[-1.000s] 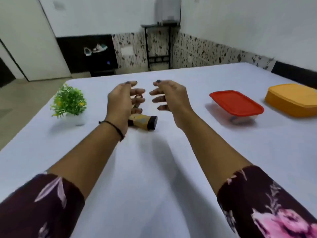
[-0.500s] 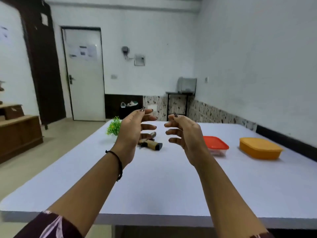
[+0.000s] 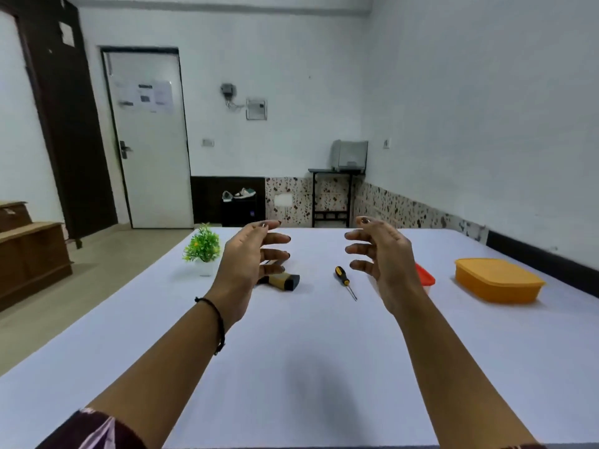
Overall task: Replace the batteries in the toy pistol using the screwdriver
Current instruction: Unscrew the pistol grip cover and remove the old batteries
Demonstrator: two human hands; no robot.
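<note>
At the far left of the white worktop (image 3: 308, 351) stands a small green potted plant (image 3: 202, 246). Just right of it the person's left hand (image 3: 246, 264) hovers in the air, palm turned inward, its fingers (image 3: 275, 238) spread wide and loosely curved, holding nothing; a dark thread band circles that wrist. The toy pistol (image 3: 282, 281) lies flat on the worktop, partly hidden behind that hand, only its tan and black end showing. Near it, to the right and apart from it, lies the screwdriver (image 3: 345, 280), yellow and black handle away from the person, thin shaft pointing back toward them. The right hand (image 3: 385, 257) mirrors the left, its fingers (image 3: 356, 236) wide and empty. Behind it peeks a red-lidded box (image 3: 426, 277), and further right sits an orange box (image 3: 496, 280).
</note>
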